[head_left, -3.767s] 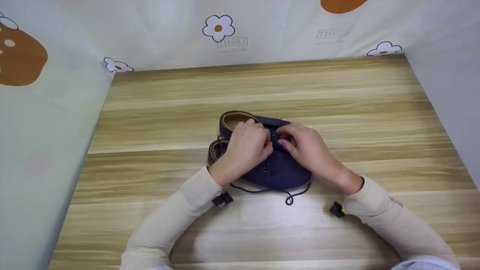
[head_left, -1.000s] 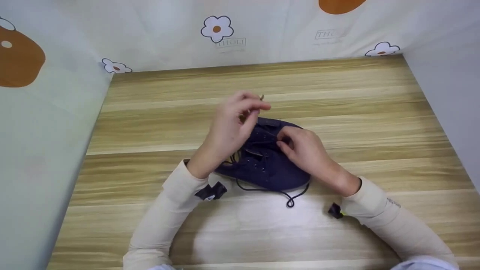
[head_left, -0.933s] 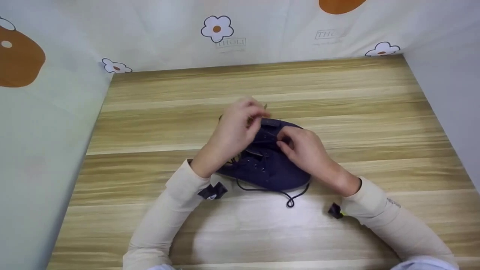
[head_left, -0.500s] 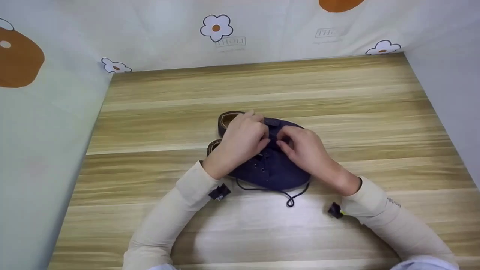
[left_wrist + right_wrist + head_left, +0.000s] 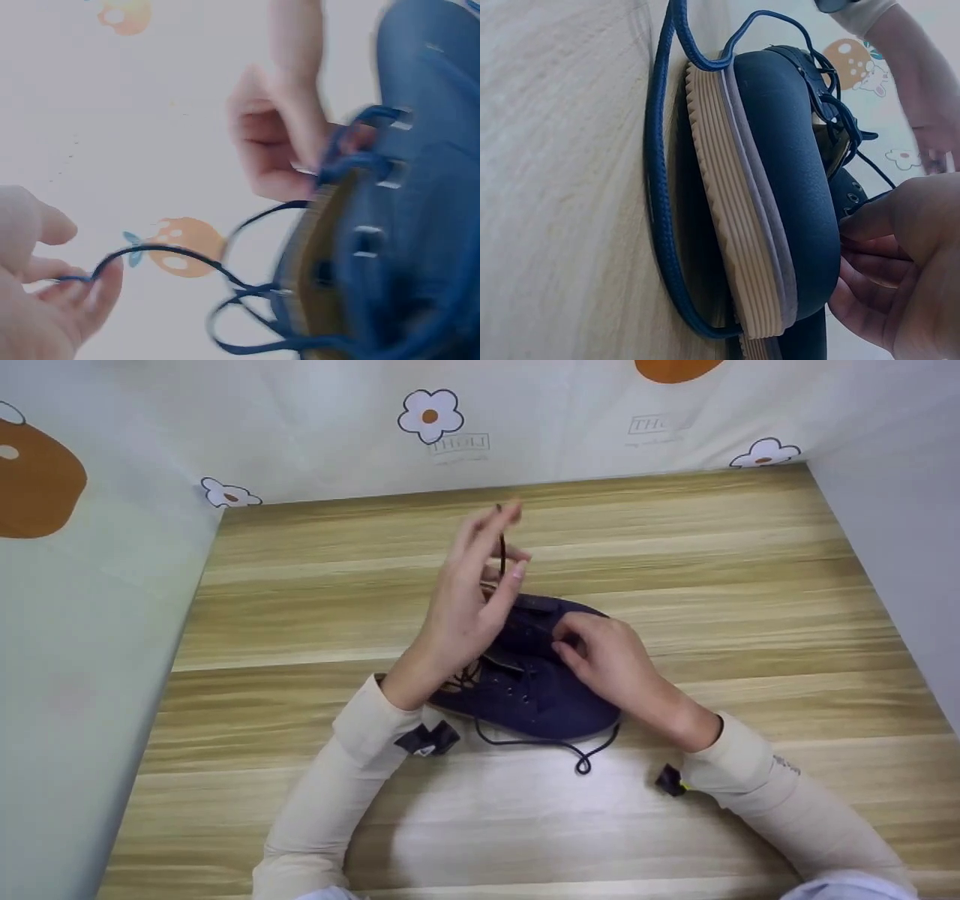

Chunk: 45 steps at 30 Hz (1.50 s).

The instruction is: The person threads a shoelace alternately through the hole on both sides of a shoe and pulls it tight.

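Note:
A pair of dark navy lace-up shoes lies side by side, toes to the right: the near shoe (image 5: 555, 709) and the far shoe (image 5: 577, 606). My left hand (image 5: 465, 592) is raised above the heel end, holding a dark shoelace (image 5: 502, 551) between its fingers, thumb apart. The left wrist view shows this lace (image 5: 180, 251) curving from the shoe to those fingers. My right hand (image 5: 611, 656) stays at the far shoe's front, its thumb and curled fingers pinching at the lacing. I cannot tell whether they grip lace or shoe flap; the fingertips partly hide it.
A loose lace loop (image 5: 583, 765) lies in front of the near shoe on the wood-grain table (image 5: 300, 592). Pale flower-print sheeting (image 5: 337, 427) surrounds the table at the back and sides. Small dark wrist cameras (image 5: 427, 739) hang near the cuffs.
Half a second ago my left hand was down at the far shoe's lacing; now it is lifted up and back, drawing the lace with it. My right hand has hardly moved.

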Motion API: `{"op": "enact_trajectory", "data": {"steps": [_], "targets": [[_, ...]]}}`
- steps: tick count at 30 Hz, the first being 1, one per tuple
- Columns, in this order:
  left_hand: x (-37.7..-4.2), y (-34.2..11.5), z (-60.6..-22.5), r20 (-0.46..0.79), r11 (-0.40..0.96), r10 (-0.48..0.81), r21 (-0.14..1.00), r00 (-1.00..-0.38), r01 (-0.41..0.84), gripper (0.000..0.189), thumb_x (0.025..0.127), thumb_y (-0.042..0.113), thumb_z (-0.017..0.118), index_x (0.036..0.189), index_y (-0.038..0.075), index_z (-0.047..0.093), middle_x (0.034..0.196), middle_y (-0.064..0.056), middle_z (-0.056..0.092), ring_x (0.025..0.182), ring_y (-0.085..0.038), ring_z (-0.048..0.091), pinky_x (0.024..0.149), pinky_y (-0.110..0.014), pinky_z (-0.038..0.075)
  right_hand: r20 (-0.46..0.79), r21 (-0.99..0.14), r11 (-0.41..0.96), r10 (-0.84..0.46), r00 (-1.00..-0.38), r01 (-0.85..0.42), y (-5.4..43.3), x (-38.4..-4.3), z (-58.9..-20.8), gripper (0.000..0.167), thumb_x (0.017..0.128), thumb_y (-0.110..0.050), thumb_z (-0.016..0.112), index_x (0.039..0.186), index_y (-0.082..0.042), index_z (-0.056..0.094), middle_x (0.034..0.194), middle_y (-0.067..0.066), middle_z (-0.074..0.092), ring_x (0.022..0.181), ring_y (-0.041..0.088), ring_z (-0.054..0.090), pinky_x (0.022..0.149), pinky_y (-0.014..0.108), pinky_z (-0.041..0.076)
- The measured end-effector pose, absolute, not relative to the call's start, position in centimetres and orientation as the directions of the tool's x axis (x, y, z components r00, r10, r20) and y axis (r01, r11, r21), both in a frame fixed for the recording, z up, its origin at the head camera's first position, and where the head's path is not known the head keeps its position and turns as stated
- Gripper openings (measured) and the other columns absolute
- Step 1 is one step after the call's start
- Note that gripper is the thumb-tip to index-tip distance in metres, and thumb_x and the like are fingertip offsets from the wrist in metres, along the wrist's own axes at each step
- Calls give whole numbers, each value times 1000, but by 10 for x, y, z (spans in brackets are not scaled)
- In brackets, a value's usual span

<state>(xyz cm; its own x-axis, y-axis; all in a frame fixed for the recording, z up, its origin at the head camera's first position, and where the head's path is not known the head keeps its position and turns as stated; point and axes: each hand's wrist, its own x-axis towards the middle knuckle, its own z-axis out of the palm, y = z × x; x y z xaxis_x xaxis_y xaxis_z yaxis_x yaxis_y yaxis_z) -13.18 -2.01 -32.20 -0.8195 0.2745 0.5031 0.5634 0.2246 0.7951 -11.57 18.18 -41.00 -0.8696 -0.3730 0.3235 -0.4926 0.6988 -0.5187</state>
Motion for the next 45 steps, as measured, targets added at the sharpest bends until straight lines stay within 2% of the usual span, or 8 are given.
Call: {"op": "enact_trajectory", "data": {"steps": [7,15,22,27,35,38,41,45], "targets": [[-114,-31,-290,696,-182,171,718,-698,672,65,93,-7,47,151,-11,19,152,-15,32,72,-24,60,52,-32,52,314,-522,702,-370,-875,-484,182,-114,-411,5,87,-13,70,90,-12,66,76,2,67,62,12,58,60,28,46],[-110,-40,-283,845,22,126,521,-520,853,49,88,-3,55,134,-18,45,131,-22,54,53,-9,36,51,-20,35,337,-517,689,-382,-861,-508,182,-115,-411,4,88,-12,70,92,-12,67,80,2,68,63,11,58,60,28,47],[-130,-30,-316,417,578,557,425,-718,696,34,98,21,60,131,13,64,130,-8,64,91,-17,69,81,-30,57,377,-505,672,-393,-839,-541,185,-117,-413,5,89,-12,70,94,-12,68,84,3,68,69,14,58,66,30,48],[-143,-21,-344,85,710,649,287,-756,642,25,99,28,59,116,17,72,115,-1,72,103,-23,70,85,-43,57,392,-514,653,-398,-829,-557,185,-116,-416,6,90,-12,70,95,-12,70,88,3,71,74,15,62,69,32,51],[-145,-17,-350,83,766,541,362,-837,531,18,97,27,62,98,18,77,96,2,76,89,-19,71,77,-41,57,404,-507,639,-417,-814,-579,187,-117,-413,5,89,-12,72,94,-13,71,88,3,73,76,16,66,71,35,54],[-146,-17,-347,191,676,417,588,-889,444,21,100,23,57,96,10,73,87,-3,75,76,-18,69,71,-36,56,394,-508,639,-425,-815,-578,187,-117,-413,4,89,-12,72,93,-13,71,87,3,73,74,16,64,70,34,53],[-146,-18,-341,293,357,300,848,-908,392,22,102,16,51,98,0,66,83,-13,73,70,-23,69,65,-38,58,389,-508,641,-425,-817,-575,187,-118,-414,4,88,-12,72,93,-12,70,87,2,72,74,15,63,69,33,52],[-145,-21,-329,396,-70,149,918,-906,390,19,103,9,48,102,-3,62,85,-16,74,72,-34,71,64,-46,59,392,-513,634,-426,-815,-578,188,-119,-415,4,88,-12,72,91,-12,70,85,0,71,72,12,61,68,31,51]]}}
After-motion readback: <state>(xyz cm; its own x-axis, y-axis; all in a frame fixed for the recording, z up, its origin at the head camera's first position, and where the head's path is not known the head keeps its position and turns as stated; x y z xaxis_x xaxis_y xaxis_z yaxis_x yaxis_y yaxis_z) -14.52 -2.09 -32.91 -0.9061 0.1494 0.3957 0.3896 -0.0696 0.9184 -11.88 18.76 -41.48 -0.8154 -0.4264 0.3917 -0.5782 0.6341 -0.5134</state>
